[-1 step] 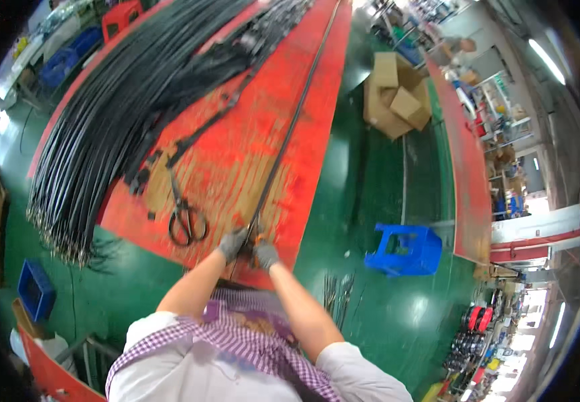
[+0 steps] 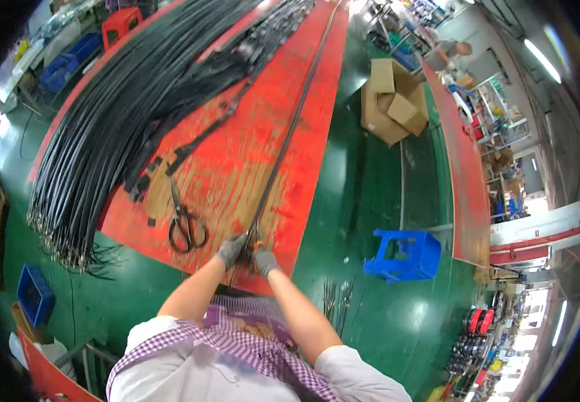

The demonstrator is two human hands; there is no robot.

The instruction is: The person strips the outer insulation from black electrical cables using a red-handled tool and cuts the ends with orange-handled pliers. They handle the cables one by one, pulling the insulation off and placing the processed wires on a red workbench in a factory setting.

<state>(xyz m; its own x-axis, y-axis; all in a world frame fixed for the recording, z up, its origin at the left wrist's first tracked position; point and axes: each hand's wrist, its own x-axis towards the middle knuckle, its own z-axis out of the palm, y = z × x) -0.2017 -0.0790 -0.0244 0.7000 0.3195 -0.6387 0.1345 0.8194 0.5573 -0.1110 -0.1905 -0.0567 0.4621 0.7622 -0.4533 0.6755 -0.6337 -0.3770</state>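
Red tabletop (image 2: 246, 144), held cable (image 2: 292, 134), green floor (image 2: 387, 321).

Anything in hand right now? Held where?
Yes: the long black cable, near the end closest to the body, in the left hand. Right hand is beside it, grip unclear.

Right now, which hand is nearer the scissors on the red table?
Left. The left hand is just right of and below the scissors; the right hand is farther right.

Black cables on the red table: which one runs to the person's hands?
The long strand right of the scissors, reaching the left hand and right hand; the others lie bunched in the thick pile at left.
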